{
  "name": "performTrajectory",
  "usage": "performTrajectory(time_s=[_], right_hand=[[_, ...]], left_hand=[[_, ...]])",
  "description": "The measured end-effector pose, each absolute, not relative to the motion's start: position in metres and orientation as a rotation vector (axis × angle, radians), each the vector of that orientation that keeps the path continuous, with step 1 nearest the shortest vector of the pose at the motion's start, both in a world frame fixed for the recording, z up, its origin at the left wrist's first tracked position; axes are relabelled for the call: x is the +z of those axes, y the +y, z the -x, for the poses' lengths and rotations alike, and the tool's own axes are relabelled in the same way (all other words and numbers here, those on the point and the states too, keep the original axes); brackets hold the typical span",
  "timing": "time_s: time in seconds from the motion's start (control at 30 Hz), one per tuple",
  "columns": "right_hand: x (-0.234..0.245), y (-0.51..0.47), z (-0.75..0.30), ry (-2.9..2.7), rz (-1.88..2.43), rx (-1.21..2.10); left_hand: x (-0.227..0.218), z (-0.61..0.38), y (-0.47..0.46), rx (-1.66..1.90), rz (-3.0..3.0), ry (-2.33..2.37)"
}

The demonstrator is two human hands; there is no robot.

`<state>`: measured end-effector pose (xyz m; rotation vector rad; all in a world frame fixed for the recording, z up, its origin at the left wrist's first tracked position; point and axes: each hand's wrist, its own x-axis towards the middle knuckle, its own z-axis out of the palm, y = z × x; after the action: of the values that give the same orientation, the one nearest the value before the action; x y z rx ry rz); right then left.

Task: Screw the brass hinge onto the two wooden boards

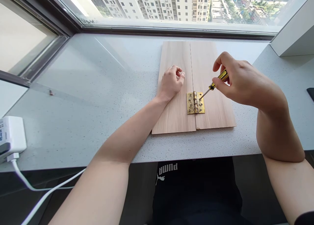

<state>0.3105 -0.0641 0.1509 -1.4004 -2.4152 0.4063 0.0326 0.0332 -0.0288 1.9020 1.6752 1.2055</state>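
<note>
Two pale wood boards lie side by side on the stone counter, the left board (pixel 174 115) and the right board (pixel 217 112) meeting at a thin seam. A brass butt hinge (pixel 195 103) spans that seam. My right hand (pixel 241 81) grips a yellow-and-black screwdriver (pixel 219 80) above the hinge, its thin shaft tip close to the hinge's right leaf. My left hand (pixel 171 82) rests on the left board in a loose fist, and nothing shows in it.
The speckled grey stone counter (pixel 80 126) runs along a large window (pixel 171 5). A small brown peg or screw (pixel 50 92) lies on it at left. A white power adapter (pixel 12 136) with cable sits at the near left; a white panel (pixel 294 31) stands at far right.
</note>
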Motion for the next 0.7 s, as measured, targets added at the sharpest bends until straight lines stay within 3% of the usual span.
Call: performTrajectory(time_s=[0.3,0.7], right_hand=[[0.151,-0.061,-0.300,-2.292,1.584,0.376],[0.155,-0.069,-0.304,-2.400,1.413,0.453]], left_hand=[[-0.032,-0.032,0.034,1.233,-1.898,1.668],[-0.029,-0.031,0.033,1.213,-1.892,1.663]])
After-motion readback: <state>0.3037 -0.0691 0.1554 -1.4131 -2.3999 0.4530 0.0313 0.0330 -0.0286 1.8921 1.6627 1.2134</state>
